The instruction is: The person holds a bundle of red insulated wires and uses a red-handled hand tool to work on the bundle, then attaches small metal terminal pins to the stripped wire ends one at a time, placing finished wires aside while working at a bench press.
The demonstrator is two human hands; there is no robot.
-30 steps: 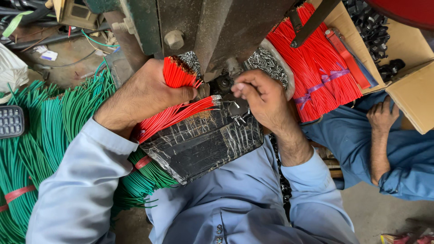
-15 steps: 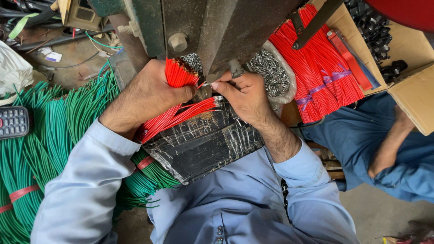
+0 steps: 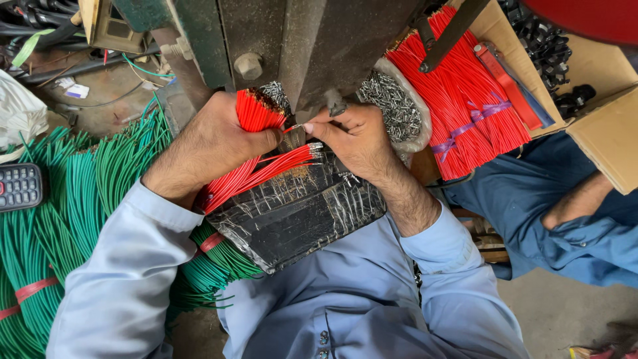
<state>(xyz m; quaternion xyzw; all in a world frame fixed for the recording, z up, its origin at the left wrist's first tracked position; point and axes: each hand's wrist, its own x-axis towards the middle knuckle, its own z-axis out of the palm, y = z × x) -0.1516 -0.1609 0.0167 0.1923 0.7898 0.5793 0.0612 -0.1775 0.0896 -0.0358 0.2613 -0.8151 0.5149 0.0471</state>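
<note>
My left hand (image 3: 209, 143) grips a bundle of short red wires (image 3: 251, 112) upright, their stripped ends pointing toward the dark green press machine (image 3: 312, 46). My right hand (image 3: 352, 136) pinches a single red wire (image 3: 294, 127) at the base of the machine's tool, fingertips close to my left thumb. More red wires with metal tips (image 3: 279, 165) lie fanned on a black tape-wrapped pad (image 3: 299, 209) under both hands.
A pile of small metal terminals (image 3: 392, 106) lies right of the machine. A tied bundle of red wires (image 3: 465, 106) fills a cardboard box (image 3: 601, 136). Green wire bundles (image 3: 60, 213) lie left, beside a keypad phone (image 3: 18, 186). Another person in blue (image 3: 571, 213) sits right.
My right hand has risen from the pad to the machine's tool and now pinches one wire there. The left hand's bundle has barely moved. The other person's arm has shifted lower.
</note>
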